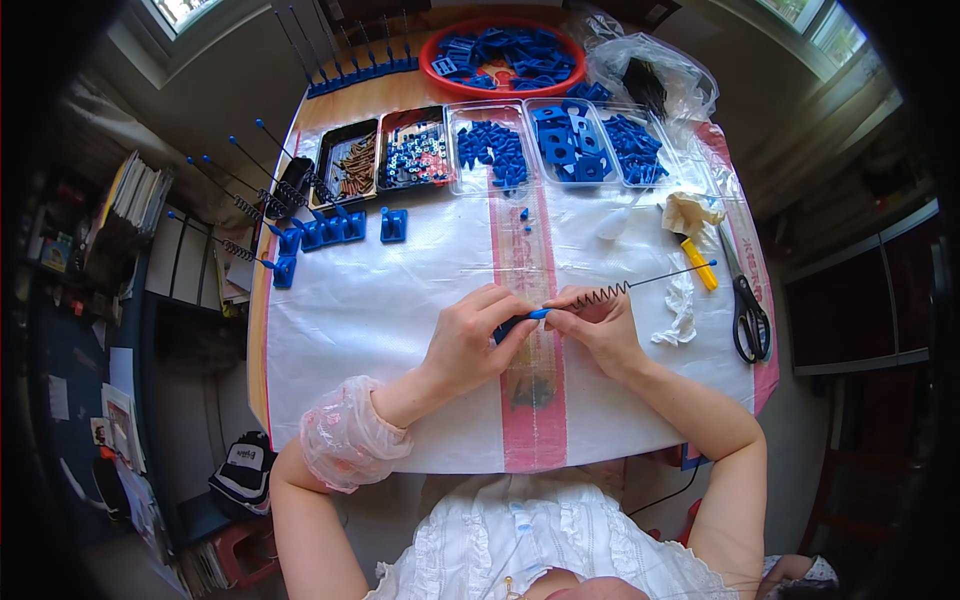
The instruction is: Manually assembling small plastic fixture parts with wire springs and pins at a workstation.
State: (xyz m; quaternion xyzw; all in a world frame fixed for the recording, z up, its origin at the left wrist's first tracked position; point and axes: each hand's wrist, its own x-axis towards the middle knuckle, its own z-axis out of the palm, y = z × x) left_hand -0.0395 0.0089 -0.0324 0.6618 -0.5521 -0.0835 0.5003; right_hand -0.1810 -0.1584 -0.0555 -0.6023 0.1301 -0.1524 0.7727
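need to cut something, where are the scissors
In the head view, the black-handled scissors lie near the right edge of the white sheet, just right of the yellow tool.

The white sheet (400, 265) looks like shiny, crinkly plastic. The desk (258, 340), peeking out past the sheet's left edge, is smooth brown wood. Over the sheet's middle, the blue piece (540, 314) is smooth plastic, and the spring (603, 294) is dark metal. Near the sheet's right edge, crumpled paper (679, 305) looks rough, and the scissors (742, 289) have metal blades and plastic handles. Beyond the sheet's far edge, the red tray (431, 72) is glossy plastic.
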